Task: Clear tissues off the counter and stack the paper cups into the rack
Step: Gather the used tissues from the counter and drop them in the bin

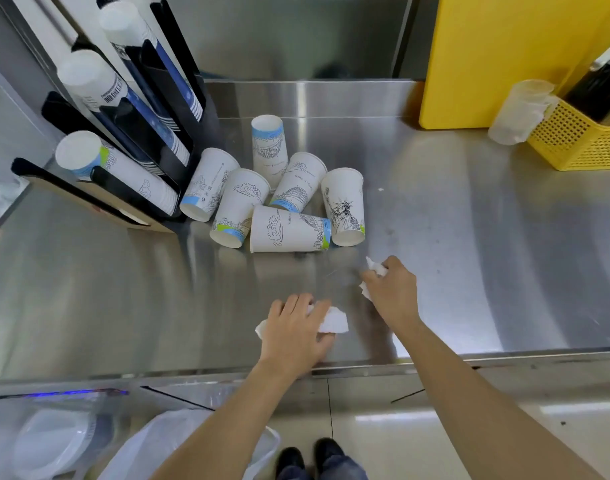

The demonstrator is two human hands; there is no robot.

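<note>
Several printed paper cups [289, 230] lie tumbled together in the middle of the steel counter [123, 289]; one stands upside down at the back. A black cup rack [151, 140] at the back left holds slanted stacks of cups. My left hand [293, 332] presses on a crumpled white tissue [334, 320] near the counter's front edge. My right hand [392, 289], just right of it and nearer the cups, is closed around another white tissue [376, 270] that sticks out by the fingers.
A yellow board [504, 57] leans on the back wall at right, with a yellow perforated basket [580, 140] and a clear plastic cup [518, 112] beside it. Below the counter's front edge at left is a bin with a plastic bag [179, 445]. My shoes show on the floor.
</note>
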